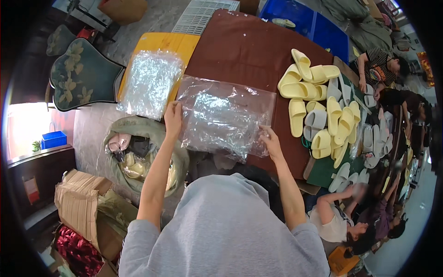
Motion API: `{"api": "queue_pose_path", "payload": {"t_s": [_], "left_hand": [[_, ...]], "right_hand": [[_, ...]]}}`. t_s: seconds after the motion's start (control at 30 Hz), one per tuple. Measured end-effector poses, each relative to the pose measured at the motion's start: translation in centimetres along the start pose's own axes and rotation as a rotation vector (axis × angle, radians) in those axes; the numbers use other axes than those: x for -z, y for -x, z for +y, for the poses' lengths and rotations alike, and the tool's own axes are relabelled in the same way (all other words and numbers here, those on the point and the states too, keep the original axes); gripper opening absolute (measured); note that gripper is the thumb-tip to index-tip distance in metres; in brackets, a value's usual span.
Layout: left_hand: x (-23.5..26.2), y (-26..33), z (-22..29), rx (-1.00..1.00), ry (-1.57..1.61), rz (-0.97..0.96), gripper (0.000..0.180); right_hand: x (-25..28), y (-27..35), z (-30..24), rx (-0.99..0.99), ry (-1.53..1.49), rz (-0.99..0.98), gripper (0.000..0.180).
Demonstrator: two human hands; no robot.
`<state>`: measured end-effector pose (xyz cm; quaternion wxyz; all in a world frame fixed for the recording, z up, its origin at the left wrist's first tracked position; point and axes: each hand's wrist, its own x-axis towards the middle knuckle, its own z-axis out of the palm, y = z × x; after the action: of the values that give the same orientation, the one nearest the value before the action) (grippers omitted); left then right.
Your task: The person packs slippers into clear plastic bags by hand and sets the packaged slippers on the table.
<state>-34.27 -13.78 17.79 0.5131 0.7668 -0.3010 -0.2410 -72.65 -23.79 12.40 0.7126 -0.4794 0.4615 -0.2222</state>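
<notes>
A large clear plastic bag [226,117] is stretched out flat between my hands at the near edge of the brown-covered table. My left hand [173,119] pinches the bag's left edge. At its lower right side, my right hand [270,141] has its fingers closed on the film. Just left of the bag, a stack of clear plastic bags [152,81] lies on a yellow board [180,44]. To the right is a pile of pale yellow slippers [297,113], with some grey ones mixed in.
A brown cloth [240,51] covers the table. Blue crates [300,23] stand beyond it. Below left sits an open sack [122,124] of slippers, near a torn cardboard box [80,203]. A patterned chair [83,76] stands at left. Several people work along the right side among more slippers.
</notes>
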Motion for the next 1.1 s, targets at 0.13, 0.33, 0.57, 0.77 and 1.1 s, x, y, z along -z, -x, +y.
{"api": "queue_pose_path", "payload": {"t_s": [0.13,0.33,0.57,0.77,1.1], "left_hand": [[-0.2,-1.3,-3.2,0.021,-0.150,-0.058,0.032],[-1.1,-1.8,-8.6,-0.023,-0.219,-0.351,0.081],[-3.0,-2.0,-17.4,0.044,-0.300,-0.539,0.066],[-5.2,-2.2,-23.3,0.094,-0.253,-0.555,0.056],[-7.4,-1.6,-22.4,0.024,-0.492,-0.400,0.057]], "right_hand": [[-2.0,-2.0,3.9,0.110,0.334,0.096,0.038],[-3.6,-3.0,10.7,-0.040,0.403,0.273,0.057],[-5.4,-2.9,13.4,-0.571,-0.114,0.371,0.091],[-6.2,-4.0,15.8,-0.650,-0.191,0.228,0.096],[-4.1,-1.7,17.2,-0.189,0.592,0.410,0.070]]}}
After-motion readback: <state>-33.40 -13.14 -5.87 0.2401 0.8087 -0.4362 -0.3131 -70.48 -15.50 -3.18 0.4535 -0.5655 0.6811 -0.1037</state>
